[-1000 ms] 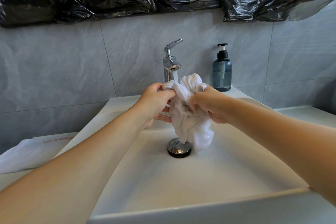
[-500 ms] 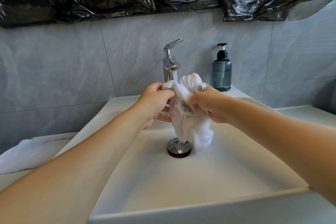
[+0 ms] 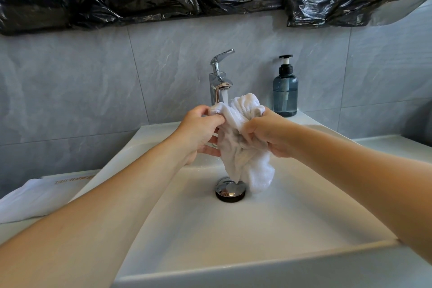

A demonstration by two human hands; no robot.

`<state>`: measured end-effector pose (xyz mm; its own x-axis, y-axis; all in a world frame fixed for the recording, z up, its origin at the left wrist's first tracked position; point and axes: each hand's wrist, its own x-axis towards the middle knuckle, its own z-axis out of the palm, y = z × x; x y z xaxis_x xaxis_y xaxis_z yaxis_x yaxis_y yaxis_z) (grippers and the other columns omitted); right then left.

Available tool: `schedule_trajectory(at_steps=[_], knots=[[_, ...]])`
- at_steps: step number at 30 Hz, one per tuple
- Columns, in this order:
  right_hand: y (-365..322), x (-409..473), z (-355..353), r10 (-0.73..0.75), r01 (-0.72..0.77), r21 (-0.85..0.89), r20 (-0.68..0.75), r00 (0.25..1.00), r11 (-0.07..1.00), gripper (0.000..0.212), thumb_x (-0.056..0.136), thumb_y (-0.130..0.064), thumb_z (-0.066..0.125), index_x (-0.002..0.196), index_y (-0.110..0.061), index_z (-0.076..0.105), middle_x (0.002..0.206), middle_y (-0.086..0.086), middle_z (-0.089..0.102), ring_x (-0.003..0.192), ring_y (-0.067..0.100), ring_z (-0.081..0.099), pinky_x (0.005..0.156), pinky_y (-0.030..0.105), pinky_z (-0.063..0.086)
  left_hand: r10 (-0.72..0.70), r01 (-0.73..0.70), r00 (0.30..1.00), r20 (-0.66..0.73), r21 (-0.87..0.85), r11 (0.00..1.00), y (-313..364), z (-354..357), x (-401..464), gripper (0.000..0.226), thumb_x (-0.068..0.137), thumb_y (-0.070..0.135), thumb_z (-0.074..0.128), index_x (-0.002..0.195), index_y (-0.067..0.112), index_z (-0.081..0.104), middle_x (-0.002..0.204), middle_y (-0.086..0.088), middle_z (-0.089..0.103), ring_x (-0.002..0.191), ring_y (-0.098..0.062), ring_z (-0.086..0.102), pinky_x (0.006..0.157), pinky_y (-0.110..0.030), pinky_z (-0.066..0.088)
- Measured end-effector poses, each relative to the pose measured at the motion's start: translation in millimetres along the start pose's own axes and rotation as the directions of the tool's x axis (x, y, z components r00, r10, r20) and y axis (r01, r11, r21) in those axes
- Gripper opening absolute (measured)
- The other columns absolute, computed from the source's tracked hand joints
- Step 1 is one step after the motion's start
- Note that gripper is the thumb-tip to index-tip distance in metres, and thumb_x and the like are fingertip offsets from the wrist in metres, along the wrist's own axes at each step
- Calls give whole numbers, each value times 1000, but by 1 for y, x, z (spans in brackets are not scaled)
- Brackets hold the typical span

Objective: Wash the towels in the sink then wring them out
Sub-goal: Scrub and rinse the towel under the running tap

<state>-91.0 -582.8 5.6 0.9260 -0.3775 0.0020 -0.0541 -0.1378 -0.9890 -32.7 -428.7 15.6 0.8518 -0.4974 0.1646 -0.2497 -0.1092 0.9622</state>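
From my head camera: my left hand (image 3: 198, 131) and right hand (image 3: 268, 134) both grip the bunched towel (image 3: 243, 147) under the running faucet (image 3: 219, 77), over the sink (image 3: 233, 229). I'm washing; next, I judge, comes rubbing, then twisting.

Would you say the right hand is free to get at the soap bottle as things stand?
Probably not yet: the right hand grips the towel together with the left hand. The path looks free, though; the soap bottle stands unobstructed just behind it on the sink ledge.
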Motion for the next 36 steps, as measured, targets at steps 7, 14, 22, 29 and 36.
schedule_trajectory(at_steps=[7,14,22,29,36], knots=[[0,-1,0,-5,5,16,-8,1000,1000,54,57,15,47,106,-4,56,88,15,58,76,27,63,85,43,56,1,-1,1000,3,-5,1000,-1,0,0,18,92,17,59,110,14,62,97,-14,71,71,-28,70,62,-47,62],[0,1,1,1,0,39,-17,1000,999,55,59,18,47,108,-4,57,91,15,58,80,29,66,86,49,57,3,-3,1000,5,-4,1000,-1,0,0,19,92,17,59,111,14,62,99,-15,71,73,-29,70,62,-47,62],[-1,-1,0,-6,7,60,-9,1000,998,45,65,18,45,98,-10,56,86,14,57,78,27,64,68,34,58,3,-3,1000,9,-5,1000,-1,0,1,19,92,18,60,111,15,61,100,-15,71,75,-29,71,62,-47,62],[0,2,0,-5,5,77,1,1000,997,50,63,18,46,102,-12,56,91,15,58,78,28,65,58,28,56,3,-3,1000,9,2,1000,-1,0,1,19,92,18,60,111,16,62,100,-15,71,77,-31,72,61,-44,61],[1,4,-2,-22,21,47,12,1000,999,47,58,17,44,93,-10,58,76,12,58,70,27,65,59,30,55,5,-5,1000,6,0,1000,-1,0,0,18,92,17,60,109,14,62,100,-14,71,76,-30,71,62,-46,61]])
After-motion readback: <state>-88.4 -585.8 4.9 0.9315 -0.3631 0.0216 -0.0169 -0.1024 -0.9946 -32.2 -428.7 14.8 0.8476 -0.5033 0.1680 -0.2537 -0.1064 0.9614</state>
